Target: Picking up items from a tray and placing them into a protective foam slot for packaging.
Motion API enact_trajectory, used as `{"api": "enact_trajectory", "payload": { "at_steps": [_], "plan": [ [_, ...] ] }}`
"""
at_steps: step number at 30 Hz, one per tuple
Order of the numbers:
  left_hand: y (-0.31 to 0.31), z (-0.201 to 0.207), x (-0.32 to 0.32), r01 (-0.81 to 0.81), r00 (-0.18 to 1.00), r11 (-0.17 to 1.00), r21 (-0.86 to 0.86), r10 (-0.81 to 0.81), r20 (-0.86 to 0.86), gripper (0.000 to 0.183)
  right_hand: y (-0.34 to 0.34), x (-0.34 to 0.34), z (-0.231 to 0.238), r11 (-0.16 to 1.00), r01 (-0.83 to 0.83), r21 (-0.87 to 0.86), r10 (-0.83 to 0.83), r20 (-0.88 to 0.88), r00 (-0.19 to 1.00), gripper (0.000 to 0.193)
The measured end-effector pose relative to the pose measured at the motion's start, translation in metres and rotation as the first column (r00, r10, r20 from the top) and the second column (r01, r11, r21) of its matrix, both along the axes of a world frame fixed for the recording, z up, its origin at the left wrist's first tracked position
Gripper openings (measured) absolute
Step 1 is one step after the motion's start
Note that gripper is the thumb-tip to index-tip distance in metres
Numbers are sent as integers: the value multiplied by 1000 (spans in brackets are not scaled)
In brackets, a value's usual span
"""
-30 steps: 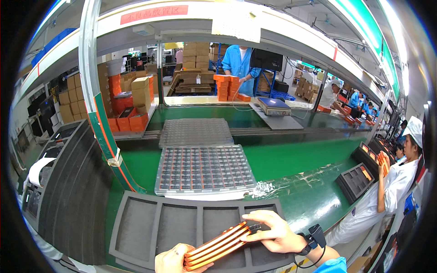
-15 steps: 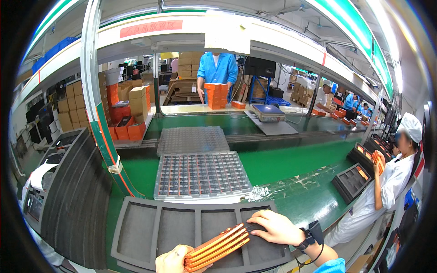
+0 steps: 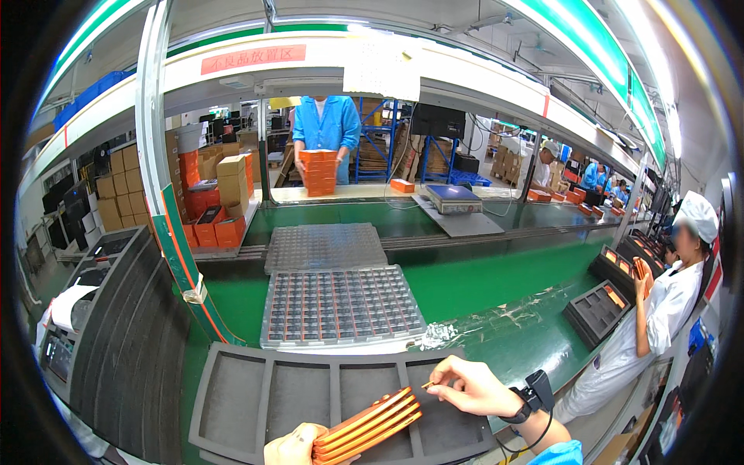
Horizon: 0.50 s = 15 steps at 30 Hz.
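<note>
My left hand (image 3: 296,445) grips one end of a stack of flat orange slabs (image 3: 370,428), several of them lying face to face and tilted up to the right. Just right of the stack's far end is my right hand (image 3: 474,389), its thumb and forefinger pinched on a small gold-and-dark piece (image 3: 428,384) too small to name. A black strap with a device and a cable is on that wrist. Both hands are over a dark grey foam tray (image 3: 302,358) with wide compartments.
Beyond the foam tray lies a clear plastic tray (image 3: 267,325) filled with rows of small dark parts, behind it an empty-looking translucent tray (image 3: 325,246). Stacked black trays (image 3: 132,349) rise at left beside a metal post (image 3: 155,101). A co-worker in white (image 3: 666,302) stands at right.
My right hand has closed from spread fingers into a pinch, lifting slightly off the stack's end. Across the bench, a person in blue has moved left with the stack of orange boxes.
</note>
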<state>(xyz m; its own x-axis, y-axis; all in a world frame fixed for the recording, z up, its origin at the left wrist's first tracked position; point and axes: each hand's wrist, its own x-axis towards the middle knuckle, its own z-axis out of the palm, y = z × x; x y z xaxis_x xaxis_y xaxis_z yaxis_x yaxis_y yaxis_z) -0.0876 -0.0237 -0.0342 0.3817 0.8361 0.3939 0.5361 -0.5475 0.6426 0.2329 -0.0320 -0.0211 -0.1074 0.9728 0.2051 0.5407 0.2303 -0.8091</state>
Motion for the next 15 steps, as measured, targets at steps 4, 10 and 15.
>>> {"api": "enact_trajectory", "payload": {
  "at_steps": [4,10,15],
  "plan": [
    [2,0,-1,9,1000,1000,1,-9,-5,41,-12,-1,-17,965,-36,261,74,-140,987,24],
    [3,-1,0,-11,1000,1000,3,11,-21,43,-10,-17,-4,856,-237,460,202,124,971,27],
    [4,-4,0,2,1000,1000,31,-2,-20,44,-11,-26,-5,852,-279,443,279,67,958,27]
  ]
}}
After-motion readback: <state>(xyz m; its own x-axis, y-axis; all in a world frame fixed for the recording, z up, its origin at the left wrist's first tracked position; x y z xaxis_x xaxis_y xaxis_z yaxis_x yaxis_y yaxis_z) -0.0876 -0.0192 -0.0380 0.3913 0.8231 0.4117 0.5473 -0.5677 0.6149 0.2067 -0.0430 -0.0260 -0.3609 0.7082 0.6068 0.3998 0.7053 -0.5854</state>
